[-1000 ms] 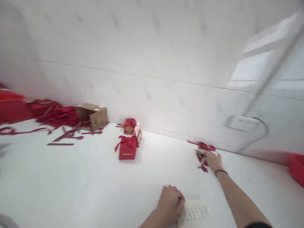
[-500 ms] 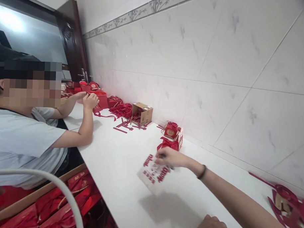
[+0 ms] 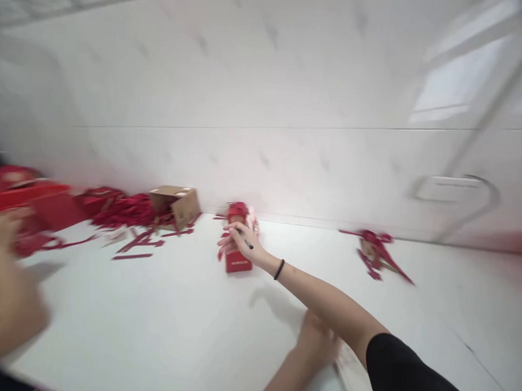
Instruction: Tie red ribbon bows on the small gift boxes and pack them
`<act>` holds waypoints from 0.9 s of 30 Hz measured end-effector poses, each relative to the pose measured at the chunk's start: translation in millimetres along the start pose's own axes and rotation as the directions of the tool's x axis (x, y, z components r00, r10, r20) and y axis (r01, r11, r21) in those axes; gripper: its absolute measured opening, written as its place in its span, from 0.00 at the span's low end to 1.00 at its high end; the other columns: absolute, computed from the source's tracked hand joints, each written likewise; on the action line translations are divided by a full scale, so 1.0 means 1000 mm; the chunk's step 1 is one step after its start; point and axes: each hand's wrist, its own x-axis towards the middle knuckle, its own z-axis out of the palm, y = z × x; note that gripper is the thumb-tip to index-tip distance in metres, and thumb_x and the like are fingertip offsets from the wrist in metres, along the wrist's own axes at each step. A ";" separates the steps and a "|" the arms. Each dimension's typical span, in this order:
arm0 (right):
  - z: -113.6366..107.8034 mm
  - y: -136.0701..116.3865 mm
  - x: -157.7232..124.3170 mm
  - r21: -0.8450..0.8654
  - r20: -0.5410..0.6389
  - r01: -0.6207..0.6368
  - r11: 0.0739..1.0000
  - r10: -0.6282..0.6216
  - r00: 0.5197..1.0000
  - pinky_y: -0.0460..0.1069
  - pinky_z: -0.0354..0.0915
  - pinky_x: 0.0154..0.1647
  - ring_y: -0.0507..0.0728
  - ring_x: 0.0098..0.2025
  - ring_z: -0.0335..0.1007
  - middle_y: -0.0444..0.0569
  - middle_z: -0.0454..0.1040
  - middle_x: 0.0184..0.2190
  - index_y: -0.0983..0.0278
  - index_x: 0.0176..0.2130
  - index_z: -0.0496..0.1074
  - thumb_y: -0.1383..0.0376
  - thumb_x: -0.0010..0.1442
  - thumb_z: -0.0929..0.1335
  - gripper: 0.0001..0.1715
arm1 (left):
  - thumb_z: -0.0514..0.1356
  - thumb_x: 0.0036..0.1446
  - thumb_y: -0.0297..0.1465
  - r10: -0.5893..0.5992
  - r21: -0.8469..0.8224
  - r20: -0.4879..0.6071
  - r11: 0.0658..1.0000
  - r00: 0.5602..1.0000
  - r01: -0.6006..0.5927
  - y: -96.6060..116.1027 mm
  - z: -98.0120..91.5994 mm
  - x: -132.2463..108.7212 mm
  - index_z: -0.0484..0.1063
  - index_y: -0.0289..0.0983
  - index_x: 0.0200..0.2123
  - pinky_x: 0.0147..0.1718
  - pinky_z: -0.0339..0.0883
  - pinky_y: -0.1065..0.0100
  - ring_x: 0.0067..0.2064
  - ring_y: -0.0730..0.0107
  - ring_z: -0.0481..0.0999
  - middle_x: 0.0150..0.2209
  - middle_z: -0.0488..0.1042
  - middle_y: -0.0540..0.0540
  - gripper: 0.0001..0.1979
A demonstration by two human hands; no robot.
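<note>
Right hand (image 3: 241,245): pen (image 3: 249,246) lightly held, other fingers spread; red box (image 3: 238,264) overlapped in view, near far edge of desk (image 3: 175,318), contact unclear. Left hand (image 3: 318,339): blurred beside pale sheet (image 3: 355,371), finger closure cannot be told. Box could be marked or toppled should pen be lowered.

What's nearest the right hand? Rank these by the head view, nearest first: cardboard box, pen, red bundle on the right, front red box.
1. Pen: held in the right hand.
2. Front red box: just below the hand in view, partly covered by it.
3. Cardboard box: left, by the wall.
4. Red bundle: well to the right.
</note>
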 end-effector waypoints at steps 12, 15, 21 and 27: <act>-0.282 0.106 -0.190 -0.297 -0.880 -0.713 0.635 0.108 0.463 0.66 0.39 0.59 0.71 0.64 0.38 0.67 0.53 0.60 0.70 0.53 0.57 0.61 0.49 0.70 0.36 | 0.48 0.57 0.26 0.293 0.054 0.246 0.948 0.924 -0.315 0.010 0.008 0.000 0.71 0.36 0.32 0.42 0.60 0.59 0.40 0.63 0.70 0.35 0.74 0.45 0.12; -0.294 0.123 -0.197 -0.285 -0.897 -0.786 0.548 0.137 0.421 0.63 0.37 0.60 0.73 0.65 0.33 0.71 0.45 0.62 0.74 0.57 0.52 0.56 0.47 0.71 0.46 | 0.47 0.57 0.26 0.295 0.055 0.241 0.947 0.925 -0.316 0.009 0.009 -0.002 0.71 0.37 0.33 0.42 0.60 0.59 0.40 0.64 0.69 0.35 0.74 0.45 0.12; -0.323 0.134 -0.167 -0.320 -0.896 -0.834 0.449 0.143 0.421 0.63 0.37 0.59 0.75 0.64 0.34 0.71 0.42 0.63 0.75 0.60 0.47 0.51 0.47 0.70 0.53 | 0.47 0.57 0.26 0.273 0.040 0.261 0.955 0.926 -0.293 0.009 0.008 -0.002 0.70 0.37 0.32 0.42 0.61 0.59 0.39 0.64 0.69 0.34 0.73 0.46 0.12; -0.348 0.143 -0.139 -0.381 -0.876 -0.824 0.419 0.123 0.467 0.60 0.48 0.55 0.71 0.60 0.50 0.70 0.57 0.57 0.72 0.56 0.53 0.53 0.52 0.68 0.41 | 0.46 0.57 0.26 0.226 0.044 0.264 0.968 0.938 -0.245 0.008 0.013 0.001 0.69 0.38 0.31 0.42 0.61 0.59 0.39 0.63 0.69 0.34 0.73 0.45 0.12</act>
